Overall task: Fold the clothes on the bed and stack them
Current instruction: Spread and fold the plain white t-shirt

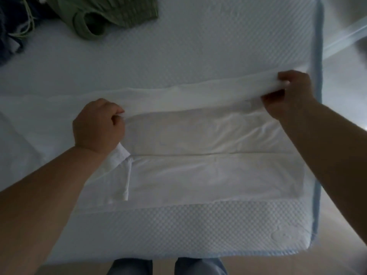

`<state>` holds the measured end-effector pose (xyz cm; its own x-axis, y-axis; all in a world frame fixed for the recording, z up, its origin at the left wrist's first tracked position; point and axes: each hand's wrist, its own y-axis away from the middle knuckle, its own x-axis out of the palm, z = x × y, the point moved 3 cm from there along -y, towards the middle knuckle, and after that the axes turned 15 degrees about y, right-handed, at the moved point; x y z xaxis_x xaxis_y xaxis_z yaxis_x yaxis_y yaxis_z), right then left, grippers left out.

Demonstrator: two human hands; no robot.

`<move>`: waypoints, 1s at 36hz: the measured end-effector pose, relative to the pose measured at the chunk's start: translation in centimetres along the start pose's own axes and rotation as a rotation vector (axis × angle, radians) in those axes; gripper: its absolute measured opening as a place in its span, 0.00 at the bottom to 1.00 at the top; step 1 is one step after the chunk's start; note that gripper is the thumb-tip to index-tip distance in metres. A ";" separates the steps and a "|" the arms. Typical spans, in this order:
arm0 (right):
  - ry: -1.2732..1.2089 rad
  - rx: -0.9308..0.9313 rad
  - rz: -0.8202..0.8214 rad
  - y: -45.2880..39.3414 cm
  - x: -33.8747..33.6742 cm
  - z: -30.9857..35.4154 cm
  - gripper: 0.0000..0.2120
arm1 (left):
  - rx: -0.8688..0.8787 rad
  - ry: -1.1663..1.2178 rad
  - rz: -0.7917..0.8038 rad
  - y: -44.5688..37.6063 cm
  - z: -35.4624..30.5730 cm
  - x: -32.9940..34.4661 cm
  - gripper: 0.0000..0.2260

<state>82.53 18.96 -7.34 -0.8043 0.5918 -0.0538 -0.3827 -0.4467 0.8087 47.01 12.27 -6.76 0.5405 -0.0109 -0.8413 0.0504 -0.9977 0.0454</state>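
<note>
Jeans-clad legs (166,265) show at the bottom edge, standing against the near side of the bed (198,231). Mattress is white, quilted in a small diamond texture, with pale blue piping (317,76) running along its right edge and round the near corner. White garment (198,155) lies spread flat across the near right part of the mattress, partly folded: a long horizontal crease runs through its middle, and what looks like a collar or cuff piece sticks out at its left end, just under the left wrist. Left hand (98,126) is curled into a fist round the far flap of the garment at its left end, knuckles up. Right hand (289,96) pinches the same flap at its right end, thumb and fingers closed on the cloth, near the blue piping. Between the two hands the flap is lifted off the layer below and pulled taut into a straight band. More white cloth trails off to the left beyond the left hand; its outline is hard to separate from the sheet. Green ribbed garment (103,14) sits crumpled at the far left of the bed, well apart from the white one. Dark blue clothing (10,36) with a pale yellow-green drawstring is bunched at the far left corner, beside the green piece.
</note>
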 end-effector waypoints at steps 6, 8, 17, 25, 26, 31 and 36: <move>-0.201 -0.021 0.079 4.7 -4.5 -2.6 0.13 | 0.106 0.084 -0.047 3.3 -0.3 -3.4 0.10; -0.211 0.019 0.044 5.6 -6.4 -4.5 0.14 | 0.124 0.112 0.006 4.6 -0.2 -3.2 0.13; 0.051 0.171 -0.152 4.2 -13.3 -8.5 0.07 | -0.013 0.016 0.384 6.1 1.8 0.3 0.14; 0.550 0.071 -0.096 1.4 -13.4 -3.7 0.09 | 0.030 0.060 0.309 4.0 -0.3 0.7 0.16; 0.608 0.083 -0.063 0.9 -13.2 -3.1 0.12 | 0.033 0.035 0.293 3.3 -0.3 0.8 0.17; 0.795 0.147 0.039 -1.7 -11.8 -1.6 0.27 | 0.024 -0.094 0.289 -0.5 -0.2 2.0 0.22; 0.803 0.100 0.040 -3.2 -10.7 -1.0 0.13 | 0.043 -0.079 0.367 -1.8 -1.0 3.7 0.20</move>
<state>91.89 13.35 -9.94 -0.9122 -0.1024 -0.3968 -0.3348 -0.3723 0.8656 49.74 14.12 -9.43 0.4493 -0.3714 -0.8125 -0.1709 -0.9284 0.3298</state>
